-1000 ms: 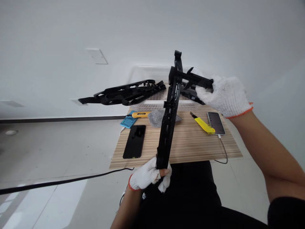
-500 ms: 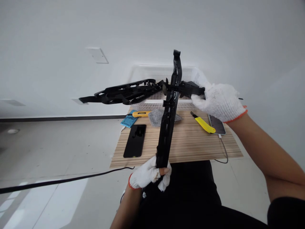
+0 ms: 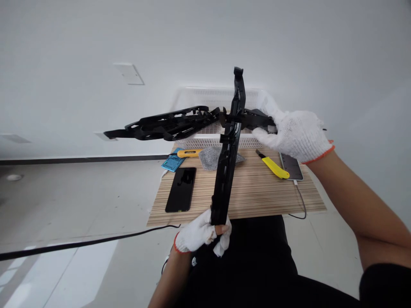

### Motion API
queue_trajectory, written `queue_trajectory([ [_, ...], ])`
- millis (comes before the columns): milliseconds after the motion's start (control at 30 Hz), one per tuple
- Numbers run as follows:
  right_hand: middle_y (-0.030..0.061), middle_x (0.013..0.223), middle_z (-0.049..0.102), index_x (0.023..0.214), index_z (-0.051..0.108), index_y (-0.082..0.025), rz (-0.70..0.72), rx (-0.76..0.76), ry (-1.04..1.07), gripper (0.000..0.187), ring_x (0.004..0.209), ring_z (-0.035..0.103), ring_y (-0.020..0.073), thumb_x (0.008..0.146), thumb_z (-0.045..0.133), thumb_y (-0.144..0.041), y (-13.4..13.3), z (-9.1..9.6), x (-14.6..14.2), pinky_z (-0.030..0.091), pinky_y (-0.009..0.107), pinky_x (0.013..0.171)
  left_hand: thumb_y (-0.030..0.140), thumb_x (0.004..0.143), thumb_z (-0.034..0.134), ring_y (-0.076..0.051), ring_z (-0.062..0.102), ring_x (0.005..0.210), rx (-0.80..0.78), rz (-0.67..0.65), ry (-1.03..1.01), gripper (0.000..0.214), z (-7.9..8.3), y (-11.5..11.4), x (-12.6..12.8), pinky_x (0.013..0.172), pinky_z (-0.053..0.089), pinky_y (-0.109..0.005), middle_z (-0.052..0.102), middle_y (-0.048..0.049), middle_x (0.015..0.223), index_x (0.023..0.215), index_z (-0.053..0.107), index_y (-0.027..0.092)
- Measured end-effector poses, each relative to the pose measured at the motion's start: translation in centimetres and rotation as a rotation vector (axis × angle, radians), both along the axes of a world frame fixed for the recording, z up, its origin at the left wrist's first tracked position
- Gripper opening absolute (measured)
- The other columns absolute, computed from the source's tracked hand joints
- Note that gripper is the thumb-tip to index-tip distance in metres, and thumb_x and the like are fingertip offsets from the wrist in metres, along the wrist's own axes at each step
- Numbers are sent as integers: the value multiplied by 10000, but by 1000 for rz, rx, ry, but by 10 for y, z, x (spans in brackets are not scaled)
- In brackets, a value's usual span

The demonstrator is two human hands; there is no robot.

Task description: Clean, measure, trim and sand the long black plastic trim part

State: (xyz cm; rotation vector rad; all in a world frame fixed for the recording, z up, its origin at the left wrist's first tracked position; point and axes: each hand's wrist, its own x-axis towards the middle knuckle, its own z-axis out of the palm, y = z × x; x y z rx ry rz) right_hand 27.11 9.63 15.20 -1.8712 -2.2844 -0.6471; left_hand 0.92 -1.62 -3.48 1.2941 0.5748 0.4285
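My left hand (image 3: pixel 201 235), in a white knit glove, grips the near end of a long black plastic frame (image 3: pixel 228 158) that stands tilted up over a small slatted wooden table (image 3: pixel 253 192). My right hand (image 3: pixel 293 133), also gloved, is closed on a second black plastic piece (image 3: pixel 253 120) that lies across the upright frame near its top. Several more black frames (image 3: pixel 167 125) lie over the rim of a white mesh basket (image 3: pixel 208 141) at the back.
On the table lie a black phone (image 3: pixel 181 189), a blue phone part (image 3: pixel 174 163), an orange-handled tool (image 3: pixel 189 153), a grey pad (image 3: pixel 212 157), a yellow utility knife (image 3: pixel 273 166) and a phone on a cable (image 3: pixel 292 166). A black cable (image 3: pixel 80 244) runs across the floor at left.
My right hand has lowered the second black piece from above the basket down against the upright frame. My left hand has held still.
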Motion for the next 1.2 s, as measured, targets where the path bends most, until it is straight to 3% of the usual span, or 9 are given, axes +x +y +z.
queue_trajectory([
  [100,89,702,652,1011,716,-166,-28,11,43,549,603,558,221,956,405,-615,0,-1,1,217,312,556,539,998,563,-129,537,486,-4,13,10,559,1,-1,2,469,307,-257,668,-104,557,649,675,118],
  [233,68,710,654,1107,702,-154,-70,77,153,514,631,587,221,952,400,-539,-4,-8,7,302,302,578,519,978,593,-138,560,485,-58,55,-17,525,4,-2,6,460,322,-254,662,-99,552,633,644,127],
  [400,76,823,703,1207,674,-174,86,158,185,487,644,618,221,960,402,-493,-24,-21,6,359,321,595,468,965,633,-137,589,474,-129,105,-104,408,1,-1,9,445,351,-237,677,-75,577,727,611,137],
  [533,60,699,675,1132,718,-201,99,118,106,453,593,601,211,993,377,-465,-31,-35,-6,294,317,561,448,957,655,-133,599,468,-148,106,-116,388,-2,-1,8,420,347,-223,688,-74,595,728,594,141],
  [833,57,649,649,1229,684,-172,136,157,1,422,525,550,188,990,409,-384,-20,-61,-7,209,316,527,433,959,655,-135,594,472,-158,135,-116,350,-1,-4,9,420,342,-225,679,-64,593,772,606,141],
  [1067,59,645,667,952,732,-177,131,153,-40,428,546,567,179,1002,387,-424,-19,-59,-4,192,314,537,425,954,659,-139,599,479,-175,139,-119,336,-3,-4,9,460,385,-237,694,-71,612,780,611,141],
  [1200,70,661,681,914,738,-176,123,133,-2,453,559,557,179,1008,386,-445,-19,-58,-4,204,322,553,448,928,675,-148,598,480,-200,134,-116,375,3,-3,11,464,397,-243,679,-77,579,723,613,140],
])
